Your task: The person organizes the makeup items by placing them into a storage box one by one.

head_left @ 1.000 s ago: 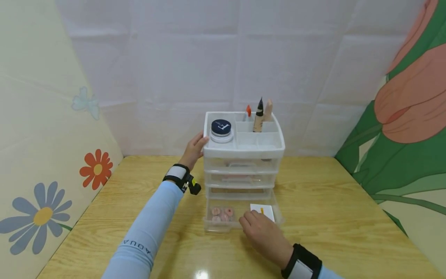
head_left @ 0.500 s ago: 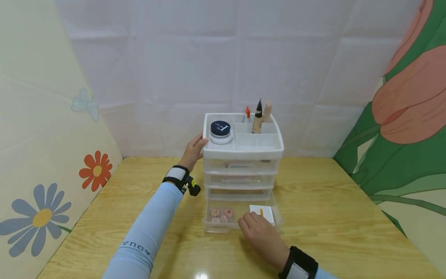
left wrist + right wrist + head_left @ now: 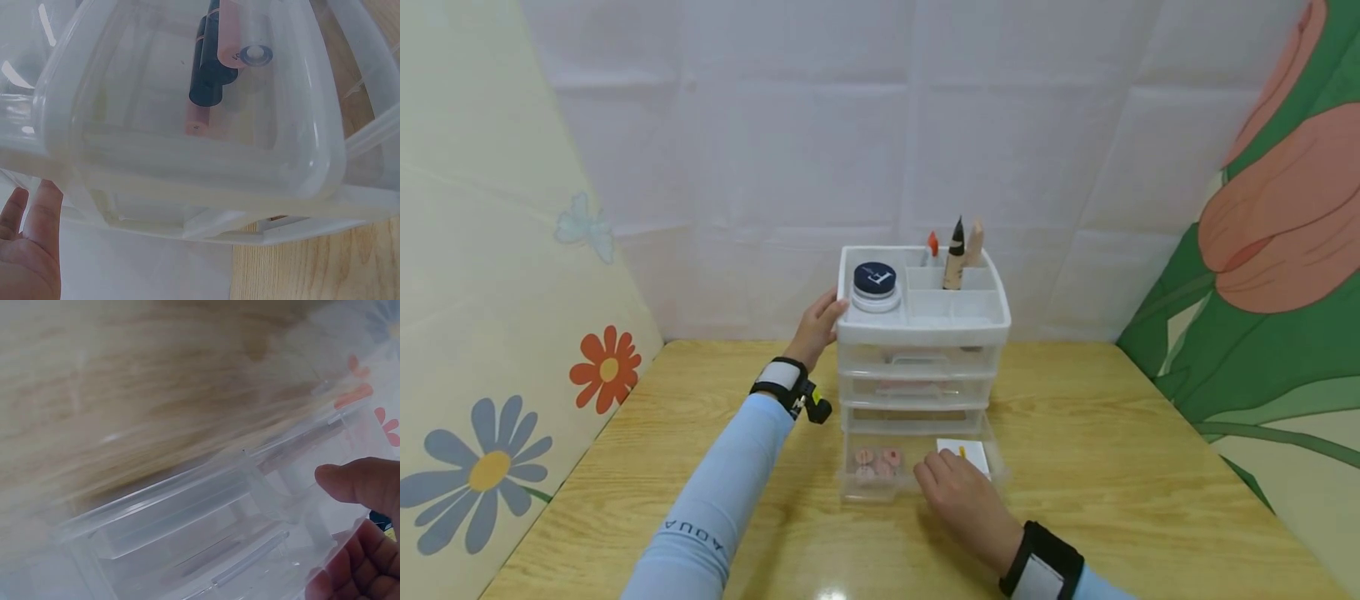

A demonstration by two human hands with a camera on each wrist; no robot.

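A white drawer organizer (image 3: 925, 335) with clear drawers stands on the table. My left hand (image 3: 815, 327) rests against the upper left side of its frame, the fingers fairly straight in the left wrist view. The bottom clear drawer (image 3: 867, 490) is pulled out toward me. At its front edge, my right hand (image 3: 966, 506) holds the drawer front between thumb (image 3: 353, 482) and curled fingers. Inside lie several round pink items (image 3: 877, 461) at the left and a white square card (image 3: 973, 452) with a yellow mark at the right, partly behind my right hand.
On the organizer's top sit a round jar (image 3: 875, 280) with a dark blue lid, a beige tube (image 3: 953, 265) with a black pointed cap and an orange-tipped item (image 3: 933, 244). Dark and pink tubes (image 3: 209, 62) show through a side. The wooden table (image 3: 1075, 450) meets printed walls.
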